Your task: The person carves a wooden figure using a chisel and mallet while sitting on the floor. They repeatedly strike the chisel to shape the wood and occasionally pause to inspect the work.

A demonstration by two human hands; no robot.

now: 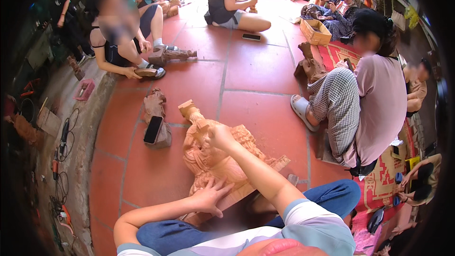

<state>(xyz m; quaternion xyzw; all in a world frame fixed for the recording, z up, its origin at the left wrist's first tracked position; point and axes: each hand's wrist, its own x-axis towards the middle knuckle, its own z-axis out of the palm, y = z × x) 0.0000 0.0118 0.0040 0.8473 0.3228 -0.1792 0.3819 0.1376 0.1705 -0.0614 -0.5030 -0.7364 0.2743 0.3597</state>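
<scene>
A large carved figure [241, 144] of pale orange wood lies tilted in front of me, its base toward my lap and a narrow carved end pointing away. My left hand [212, 196] rests on its lower part, fingers spread over the wood. Higher up on the carving, my right hand [219, 137] is closed and pressed close to the surface. Whatever its fingers grip, if anything, is hidden. Left of the figure, a smaller brown carving [155, 104] lies on the floor with a black phone [152, 129] on its block-like base.
Red floor tiles [256, 73] surround me. A person in pink [379, 95] sits close on the right beside a dark carving [311, 64]. At the left, another person [121, 47] sits near a carving [173, 54]. Power tools with cables [63, 137] line the left ledge.
</scene>
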